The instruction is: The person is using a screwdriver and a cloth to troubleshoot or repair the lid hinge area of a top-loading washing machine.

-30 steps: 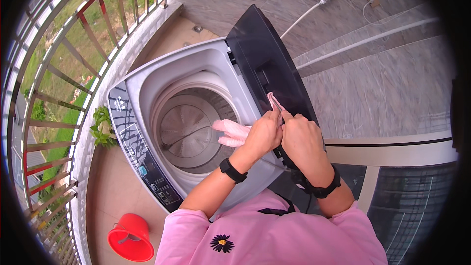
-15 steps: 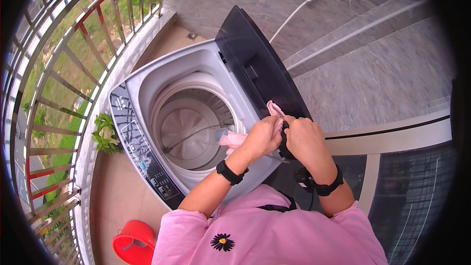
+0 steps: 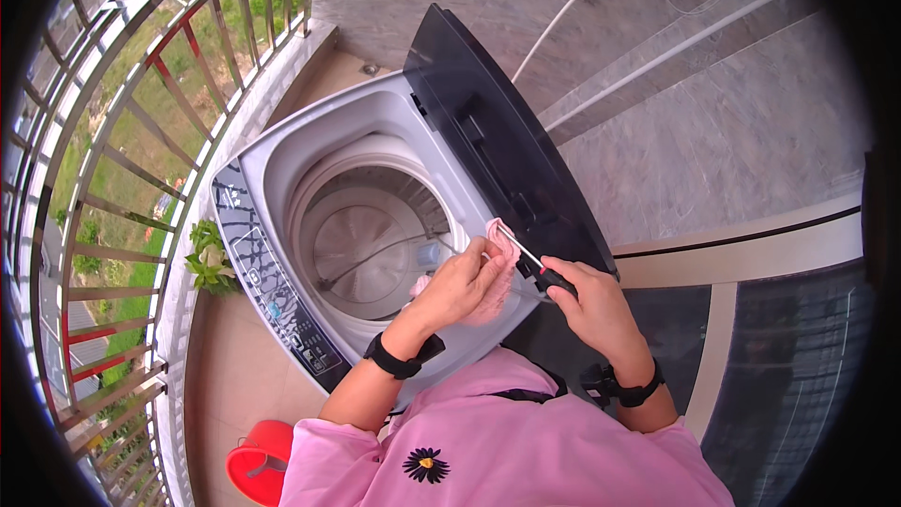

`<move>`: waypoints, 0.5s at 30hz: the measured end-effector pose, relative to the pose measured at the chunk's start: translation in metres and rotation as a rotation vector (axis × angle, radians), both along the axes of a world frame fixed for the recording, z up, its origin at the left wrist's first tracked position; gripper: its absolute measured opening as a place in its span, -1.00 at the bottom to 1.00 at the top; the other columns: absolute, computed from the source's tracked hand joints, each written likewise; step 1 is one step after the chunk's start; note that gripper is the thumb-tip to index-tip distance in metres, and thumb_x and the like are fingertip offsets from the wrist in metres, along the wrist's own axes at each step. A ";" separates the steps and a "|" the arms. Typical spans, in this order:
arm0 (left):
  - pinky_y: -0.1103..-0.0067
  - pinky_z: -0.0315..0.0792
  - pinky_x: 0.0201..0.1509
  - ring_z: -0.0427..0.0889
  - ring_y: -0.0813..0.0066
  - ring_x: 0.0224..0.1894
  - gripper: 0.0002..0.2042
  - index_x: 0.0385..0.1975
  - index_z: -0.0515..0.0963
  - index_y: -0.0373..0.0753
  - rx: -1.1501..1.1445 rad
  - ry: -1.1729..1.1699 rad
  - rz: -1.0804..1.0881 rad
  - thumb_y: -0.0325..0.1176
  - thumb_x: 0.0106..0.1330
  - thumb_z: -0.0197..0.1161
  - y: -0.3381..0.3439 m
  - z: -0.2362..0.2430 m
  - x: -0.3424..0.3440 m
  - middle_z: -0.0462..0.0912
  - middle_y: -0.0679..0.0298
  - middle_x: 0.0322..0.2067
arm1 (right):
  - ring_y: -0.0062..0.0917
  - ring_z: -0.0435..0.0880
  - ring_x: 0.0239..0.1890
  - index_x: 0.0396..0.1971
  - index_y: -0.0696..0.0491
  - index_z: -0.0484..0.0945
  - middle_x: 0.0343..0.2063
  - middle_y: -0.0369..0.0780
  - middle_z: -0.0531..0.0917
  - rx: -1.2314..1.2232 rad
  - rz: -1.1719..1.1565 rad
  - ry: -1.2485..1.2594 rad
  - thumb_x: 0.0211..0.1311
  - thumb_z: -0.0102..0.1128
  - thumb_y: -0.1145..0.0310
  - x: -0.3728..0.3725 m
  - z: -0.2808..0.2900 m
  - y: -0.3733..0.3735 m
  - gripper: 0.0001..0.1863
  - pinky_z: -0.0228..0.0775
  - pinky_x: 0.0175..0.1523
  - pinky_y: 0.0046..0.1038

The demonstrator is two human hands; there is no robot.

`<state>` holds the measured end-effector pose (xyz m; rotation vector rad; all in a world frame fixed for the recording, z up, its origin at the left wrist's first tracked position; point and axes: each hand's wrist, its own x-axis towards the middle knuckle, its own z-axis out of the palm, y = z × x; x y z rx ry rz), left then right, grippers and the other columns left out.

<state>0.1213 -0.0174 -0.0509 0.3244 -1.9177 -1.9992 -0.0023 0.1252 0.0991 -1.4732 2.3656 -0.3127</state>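
Observation:
A pink cloth point(image 3: 492, 300) is gripped in my left hand point(image 3: 458, 287), which is closed around it above the front rim of the top-loading washing machine point(image 3: 483, 343). My right hand point(image 3: 593, 308) is wrapped round the black and red handle of a screwdriver point(image 3: 556, 280). Its metal shaft slants up and left, with the tip end against the upper fold of the cloth. Behind both hands stands the machine's raised dark lid point(image 3: 488, 122). Inside the round metal drum point(image 3: 361, 239) lie a thin grey cord and a small bluish piece.
A metal railing point(image 3: 141, 117) curves along the left, with a leafy plant point(image 3: 208, 258) at its foot. On the floor at lower left stands a red bucket point(image 3: 255, 469). A white hose point(image 3: 554, 23) hangs by the tiled wall, and a glass door point(image 3: 779, 366) is at right.
My hands have moved apart, the left toward the drum and the right to the right and down. The screwdriver's shaft and handle now show, and the cloth hangs lower.

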 end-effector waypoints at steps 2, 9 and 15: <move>0.36 0.50 -0.25 0.71 0.03 -0.35 -0.62 -0.06 0.39 -0.36 0.108 -0.256 0.221 -0.10 0.48 0.10 0.002 -0.007 0.005 0.66 -0.04 -0.47 | -0.13 0.67 -0.26 0.12 0.09 0.54 -0.27 -0.06 0.65 -0.041 0.007 -0.034 0.23 0.25 0.45 0.001 -0.010 0.000 -0.57 0.49 -0.15 -0.28; 0.49 0.48 -0.25 0.60 0.48 -0.40 -0.57 -0.17 0.60 -0.36 0.250 -0.227 0.263 -0.01 0.40 0.24 0.002 -0.034 0.015 0.66 0.17 -0.45 | -0.17 0.66 -0.28 0.15 0.05 0.54 -0.24 -0.09 0.65 -0.122 0.123 -0.193 0.21 0.27 0.49 -0.008 -0.023 0.009 -0.54 0.51 -0.19 -0.33; 0.38 0.49 -0.28 0.64 0.21 -0.43 -0.72 -0.35 0.62 -0.36 -0.227 -0.437 0.567 -0.20 0.29 0.32 -0.025 -0.035 0.010 0.64 0.01 -0.36 | -0.25 0.70 -0.28 0.12 0.07 0.56 -0.22 -0.10 0.69 -0.273 0.058 -0.177 0.18 0.29 0.56 -0.026 -0.018 0.029 -0.55 0.55 -0.20 -0.39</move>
